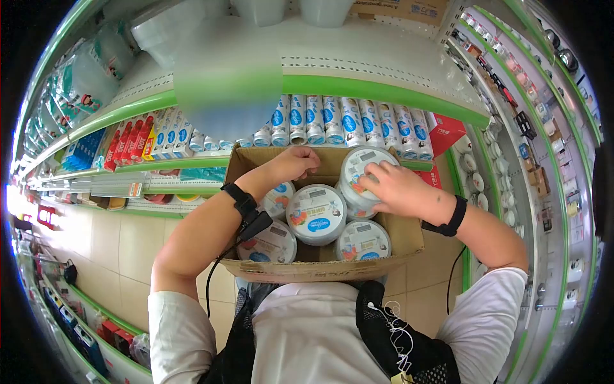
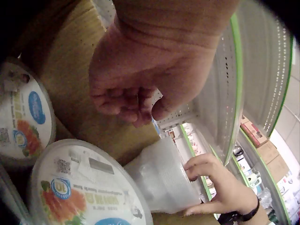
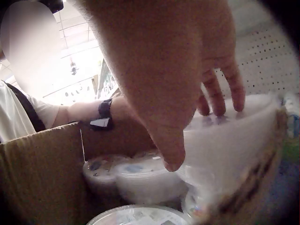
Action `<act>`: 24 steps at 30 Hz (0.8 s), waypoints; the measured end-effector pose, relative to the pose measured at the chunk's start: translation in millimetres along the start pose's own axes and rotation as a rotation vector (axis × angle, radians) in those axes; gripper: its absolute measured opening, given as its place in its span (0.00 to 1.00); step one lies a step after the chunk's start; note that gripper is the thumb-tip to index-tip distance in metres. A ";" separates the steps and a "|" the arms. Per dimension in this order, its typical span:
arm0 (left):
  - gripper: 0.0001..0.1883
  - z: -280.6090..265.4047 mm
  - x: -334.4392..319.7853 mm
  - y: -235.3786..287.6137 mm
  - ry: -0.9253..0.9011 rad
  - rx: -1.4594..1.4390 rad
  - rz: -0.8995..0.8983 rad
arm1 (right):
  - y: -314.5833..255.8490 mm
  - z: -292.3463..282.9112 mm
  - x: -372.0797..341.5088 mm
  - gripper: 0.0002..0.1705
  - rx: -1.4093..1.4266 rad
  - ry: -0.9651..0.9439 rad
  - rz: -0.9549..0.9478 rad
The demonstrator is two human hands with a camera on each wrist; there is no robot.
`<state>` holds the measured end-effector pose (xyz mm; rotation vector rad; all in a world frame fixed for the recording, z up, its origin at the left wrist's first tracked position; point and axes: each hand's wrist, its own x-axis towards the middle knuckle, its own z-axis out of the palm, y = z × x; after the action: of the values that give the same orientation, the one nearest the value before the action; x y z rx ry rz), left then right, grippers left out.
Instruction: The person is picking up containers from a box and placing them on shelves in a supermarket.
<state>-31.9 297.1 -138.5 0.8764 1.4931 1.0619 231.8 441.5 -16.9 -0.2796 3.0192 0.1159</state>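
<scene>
In the head view my right hand (image 1: pixel 398 187) grips a pack of round plastic bowls (image 1: pixel 366 168) at the back right of a cardboard box (image 1: pixel 332 270). The right wrist view shows the thumb (image 3: pixel 173 157) at its side and the fingers over its labelled top. My left hand (image 1: pixel 295 165) hovers over the box's back left, its fingers loosely curled and holding nothing, as the left wrist view also shows. More bowl packs with printed round labels fill the box; a middle pack (image 1: pixel 316 214) sits higher than a front left pack (image 1: pixel 268 243) and front right pack (image 1: pixel 363 242).
A shelf with a green edge (image 1: pixel 384 89) runs behind the box, with rows of blue-and-white rolls (image 1: pixel 313 121) below it. Toothpaste-like red boxes (image 1: pixel 131 142) stand at the left. Shelving (image 1: pixel 537 160) lines the right side, and the tiled floor (image 1: pixel 115 249) shows at the left.
</scene>
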 end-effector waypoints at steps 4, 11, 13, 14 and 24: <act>0.06 1.1 3.7 -3.9 -0.031 -0.031 0.013 | 2.7 0.1 -2.6 0.35 -0.018 -0.044 -0.004; 0.05 -17.4 -3.8 5.4 -0.010 -0.018 0.049 | 10.6 -29.9 15.5 0.31 0.116 -0.076 -0.027; 0.07 -20.0 -8.5 5.7 0.004 0.014 0.092 | 10.0 -49.9 23.5 0.27 0.195 -0.177 0.012; 0.07 -15.3 -15.4 10.8 0.006 0.041 0.152 | 5.5 -53.0 20.4 0.25 0.160 -0.025 -0.009; 0.11 -72.9 -155.0 200.9 0.795 0.703 1.002 | -10.7 -139.4 -11.5 0.18 0.088 0.324 0.008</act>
<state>-78.6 208.8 105.8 1.9829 2.2085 1.7646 231.2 421.2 121.9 -0.3049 3.3345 -0.0697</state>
